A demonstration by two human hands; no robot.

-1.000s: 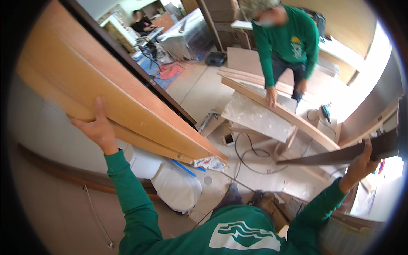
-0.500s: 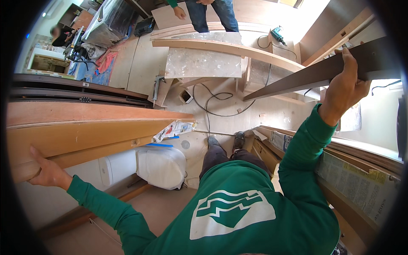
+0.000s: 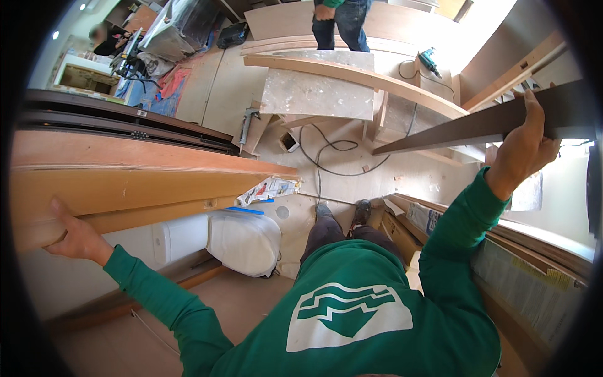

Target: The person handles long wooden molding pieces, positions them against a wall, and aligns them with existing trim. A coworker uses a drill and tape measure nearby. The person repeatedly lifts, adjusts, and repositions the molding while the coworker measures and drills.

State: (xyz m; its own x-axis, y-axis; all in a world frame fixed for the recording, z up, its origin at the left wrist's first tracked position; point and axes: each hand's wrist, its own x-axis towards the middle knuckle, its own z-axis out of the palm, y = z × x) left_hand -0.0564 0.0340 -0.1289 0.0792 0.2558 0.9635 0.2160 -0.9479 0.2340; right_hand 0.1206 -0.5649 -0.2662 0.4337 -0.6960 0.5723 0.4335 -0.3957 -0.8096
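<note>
My right hand (image 3: 526, 146), raised at the right, grips a long dark brown board (image 3: 461, 125) near its closer end. The board slants away, its narrow far end above the floor area. At the left, my left hand (image 3: 80, 235) holds the lower edge of a tan wooden door-frame piece (image 3: 125, 195). Its thumb lies on the face while the other fingers curl partly out of sight. A reddish wood edge (image 3: 151, 152) runs along the frame piece's top, and printed paper (image 3: 267, 188) wraps its far end.
A white toilet (image 3: 245, 242) stands below the frame piece. Beyond are a spattered work table (image 3: 317, 93), a long timber strip (image 3: 358, 76), a green power drill (image 3: 429, 61) and a black cable (image 3: 326, 164) on the floor. A co-worker in jeans (image 3: 342, 25) stands behind the table.
The view has shifted slightly, so most of the scene sits farther right. Both my hands keep their holds. The co-worker's hand has moved in front of the jeans.
</note>
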